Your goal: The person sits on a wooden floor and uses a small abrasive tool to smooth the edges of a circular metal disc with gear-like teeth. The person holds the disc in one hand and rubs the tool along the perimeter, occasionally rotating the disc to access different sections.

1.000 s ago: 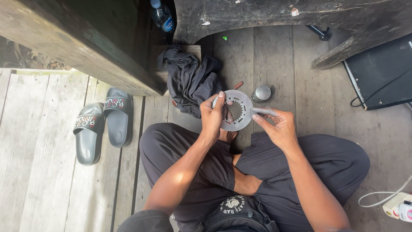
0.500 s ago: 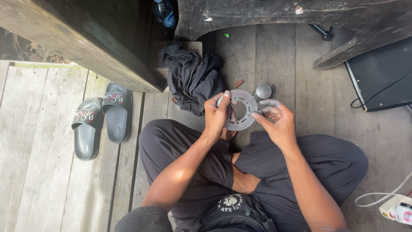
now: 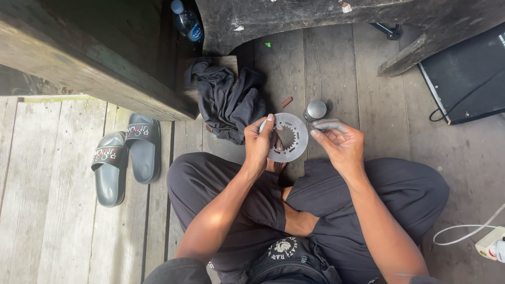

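Note:
I sit cross-legged on a wooden floor. My left hand [image 3: 260, 141] grips a flat round metal disc [image 3: 294, 135] with a toothed inner hole, held upright in front of my knees. Beside the disc's right edge, my right hand [image 3: 339, 143] pinches a small grey piece [image 3: 327, 125], which looks like folded abrasive paper. A small round metal cap [image 3: 315, 109] rests on the boards just beyond the disc.
A dark cloth [image 3: 227, 100] lies heaped past the disc. A pair of grey slippers [image 3: 125, 156] sits at the left. A plastic bottle [image 3: 187, 22] stands at the back, a black box with cable [image 3: 465, 79] at right, a white power strip [image 3: 492, 243] at lower right.
My right hand has drawn away from the disc's face to its right side. The view has shifted slightly.

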